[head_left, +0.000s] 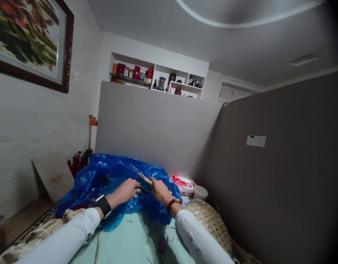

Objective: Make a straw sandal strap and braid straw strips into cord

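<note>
My right hand [161, 191], with a red bead bracelet at the wrist, is closed around a long, thin, tan root-like piece [143, 176] that points up and to the left. My left hand [125, 191], wearing a black-strapped watch, has its fingers curled in beside it. Something dark shows between the two hands; I cannot tell what it is or which hand has it. Both hands are over a crumpled blue plastic bag [114, 168]. The inside of the bag is mostly hidden by its folds.
A pale green tabletop [125, 242] bears small scraps and a thin strip [98, 246]. Pale stringy bundles [45, 233] lie at the left. To the right are a woven basket [210, 220], a white tub [201, 192] and a red-and-white packet [183, 184]. Grey partitions [155, 128] stand behind.
</note>
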A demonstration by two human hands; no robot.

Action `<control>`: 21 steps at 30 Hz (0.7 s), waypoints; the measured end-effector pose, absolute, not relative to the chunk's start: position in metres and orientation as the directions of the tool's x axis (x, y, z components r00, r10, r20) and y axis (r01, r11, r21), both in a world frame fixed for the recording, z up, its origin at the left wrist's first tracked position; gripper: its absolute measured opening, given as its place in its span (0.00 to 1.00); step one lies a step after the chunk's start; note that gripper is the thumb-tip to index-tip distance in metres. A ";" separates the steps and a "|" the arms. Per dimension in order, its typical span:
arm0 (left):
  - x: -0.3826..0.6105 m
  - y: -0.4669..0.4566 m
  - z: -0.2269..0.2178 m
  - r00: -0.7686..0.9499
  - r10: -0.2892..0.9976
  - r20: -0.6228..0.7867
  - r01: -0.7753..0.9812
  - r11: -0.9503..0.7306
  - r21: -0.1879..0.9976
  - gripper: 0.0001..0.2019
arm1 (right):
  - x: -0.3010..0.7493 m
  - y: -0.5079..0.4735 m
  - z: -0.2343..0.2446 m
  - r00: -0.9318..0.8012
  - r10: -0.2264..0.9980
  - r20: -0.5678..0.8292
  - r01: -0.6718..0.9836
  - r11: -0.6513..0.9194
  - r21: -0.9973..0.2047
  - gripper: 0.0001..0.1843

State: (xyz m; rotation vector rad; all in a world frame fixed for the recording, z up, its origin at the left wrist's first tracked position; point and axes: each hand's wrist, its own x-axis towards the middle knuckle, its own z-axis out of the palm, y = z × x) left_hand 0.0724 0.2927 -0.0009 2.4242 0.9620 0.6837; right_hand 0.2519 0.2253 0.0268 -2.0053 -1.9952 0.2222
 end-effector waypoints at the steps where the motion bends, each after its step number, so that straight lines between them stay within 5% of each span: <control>1: 0.070 0.287 0.004 0.607 0.740 0.292 0.488 -0.636 0.598 0.14 | 0.254 0.215 0.036 0.028 0.990 0.139 0.936 0.022 -0.350 0.18; 4: 0.065 0.260 0.020 0.554 0.766 0.327 0.384 -0.584 0.716 0.15 | 0.253 0.178 0.060 0.020 0.983 0.182 0.890 0.066 -0.451 0.18; 8: 0.060 0.192 0.039 0.605 0.707 0.365 0.128 -0.539 0.833 0.16 | 0.237 0.116 0.064 -0.092 0.993 0.074 0.774 0.119 -0.622 0.15; 14: 0.032 0.093 0.032 0.585 0.736 0.342 -0.015 -0.411 0.911 0.10 | 0.206 0.021 0.044 -0.290 0.957 0.014 0.444 0.148 -0.884 0.10; 21: 0.000 0.057 -0.016 0.445 0.854 0.269 -0.133 -0.235 0.963 0.10 | 0.190 -0.043 0.013 -0.138 0.982 0.127 0.238 0.157 -0.958 0.19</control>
